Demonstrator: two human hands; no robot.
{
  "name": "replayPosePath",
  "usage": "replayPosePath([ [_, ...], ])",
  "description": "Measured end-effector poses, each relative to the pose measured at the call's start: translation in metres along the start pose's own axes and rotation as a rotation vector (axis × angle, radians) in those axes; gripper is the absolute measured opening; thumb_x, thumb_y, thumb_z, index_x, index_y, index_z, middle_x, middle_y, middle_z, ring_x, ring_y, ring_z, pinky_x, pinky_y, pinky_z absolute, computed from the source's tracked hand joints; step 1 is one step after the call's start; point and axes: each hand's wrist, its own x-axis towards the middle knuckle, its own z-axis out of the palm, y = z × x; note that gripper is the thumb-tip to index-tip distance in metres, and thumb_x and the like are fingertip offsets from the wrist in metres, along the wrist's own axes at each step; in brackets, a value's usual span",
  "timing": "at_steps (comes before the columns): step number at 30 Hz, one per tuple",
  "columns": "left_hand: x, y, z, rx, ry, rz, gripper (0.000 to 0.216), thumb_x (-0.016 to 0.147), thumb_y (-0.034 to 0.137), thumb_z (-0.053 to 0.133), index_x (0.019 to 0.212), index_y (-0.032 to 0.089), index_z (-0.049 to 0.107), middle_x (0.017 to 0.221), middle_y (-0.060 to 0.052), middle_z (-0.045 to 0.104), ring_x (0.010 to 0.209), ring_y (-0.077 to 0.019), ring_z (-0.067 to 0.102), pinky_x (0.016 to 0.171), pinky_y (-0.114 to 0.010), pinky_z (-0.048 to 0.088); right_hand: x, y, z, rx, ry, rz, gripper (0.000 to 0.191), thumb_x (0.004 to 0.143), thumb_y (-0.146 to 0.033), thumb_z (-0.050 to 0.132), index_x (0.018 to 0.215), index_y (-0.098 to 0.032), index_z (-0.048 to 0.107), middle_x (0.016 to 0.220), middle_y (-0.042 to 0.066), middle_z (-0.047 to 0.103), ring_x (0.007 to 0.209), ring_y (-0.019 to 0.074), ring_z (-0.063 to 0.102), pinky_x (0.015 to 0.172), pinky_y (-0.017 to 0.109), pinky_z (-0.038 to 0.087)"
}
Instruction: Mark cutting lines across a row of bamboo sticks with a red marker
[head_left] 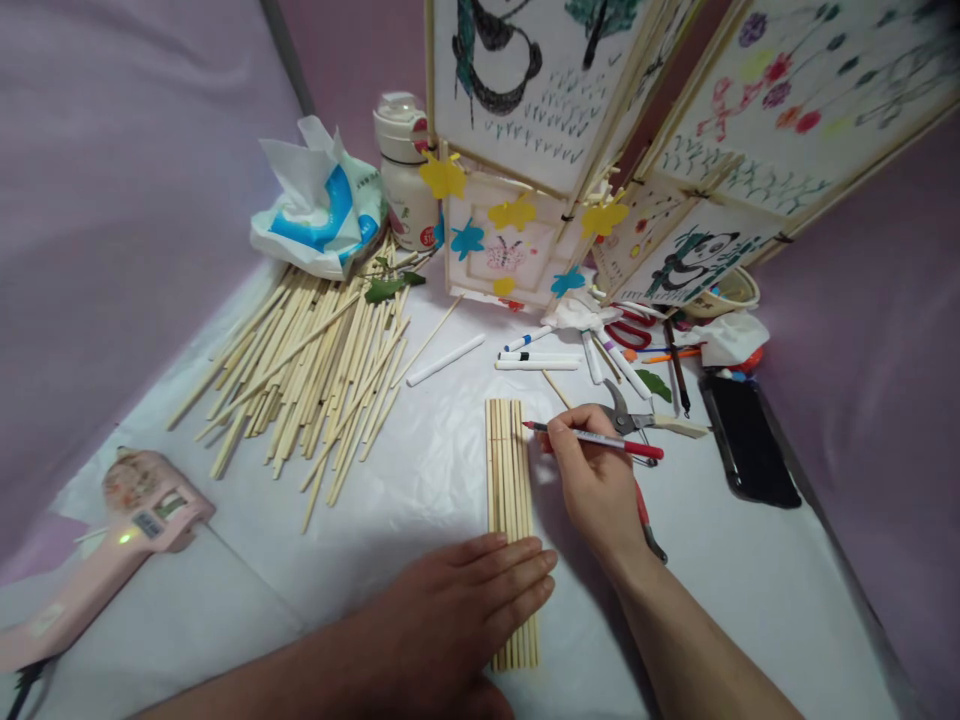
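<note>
Several thin wooden sticks [508, 480] lie side by side in a flat row on the white-covered table. My left hand [480, 595] rests flat across their lower half, fingers stretched out and pointing right. A faint line crosses some of the sticks near their top ends. Held in my right hand [592, 480] is a red pen [622, 443], its tip pointing left, close to the right edge of the row; whether it touches cannot be made out. Pruning shears [626, 412] with red handles lie partly hidden beneath my right hand and wrist.
Left are a stick pile [322, 370], a tissue pack [322, 210] and a pink glue gun [142, 540] with a lit green light. Behind stand a bottle [405, 180] and a decorated paper-panelled frame [517, 235]. White markers [536, 365] and a black phone [750, 440] lie right.
</note>
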Motion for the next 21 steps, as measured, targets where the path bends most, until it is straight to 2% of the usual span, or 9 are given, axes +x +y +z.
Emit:
replayPosePath([
  [7, 0.0000, -0.0032, 0.0056, -0.003, -0.027, -0.009, 0.080, 0.102, 0.062, 0.043, 0.163, 0.017, 0.018, 0.168, -0.009, 0.018, 0.156, -0.0231, 0.019, 0.129, -0.037, 0.010, 0.0060, 0.0084, 0.0003, 0.082, -0.034, 0.126, 0.022, 0.094, -0.042, 0.059, 0.083, -0.024, 0.053, 0.070, -0.002, 0.063, 0.067, 0.0173, 0.062, 0.065, 0.032, 0.047],
  [15, 0.0003, -0.0029, 0.0061, 0.033, 0.023, 0.007, 0.083, 0.099, 0.063, 0.047, 0.162, 0.017, 0.019, 0.166, -0.011, 0.024, 0.154, -0.0239, 0.023, 0.128, -0.038, 0.015, 0.0067, 0.0097, 0.0023, 0.098, -0.040, 0.119, 0.022, 0.093, -0.040, 0.060, 0.080, -0.023, 0.052, 0.068, -0.002, 0.062, 0.065, 0.0163, 0.062, 0.062, 0.030, 0.049],
  [21, 0.0002, -0.0037, 0.0094, 0.078, 0.024, 0.016, 0.085, 0.098, 0.064, 0.050, 0.162, 0.018, 0.019, 0.166, -0.011, 0.025, 0.155, -0.0247, 0.022, 0.129, -0.039, 0.014, 0.0076, 0.0101, 0.0039, 0.134, -0.045, 0.112, 0.021, 0.092, -0.037, 0.060, 0.078, -0.023, 0.053, 0.068, -0.001, 0.065, 0.067, 0.0168, 0.064, 0.067, 0.031, 0.051],
])
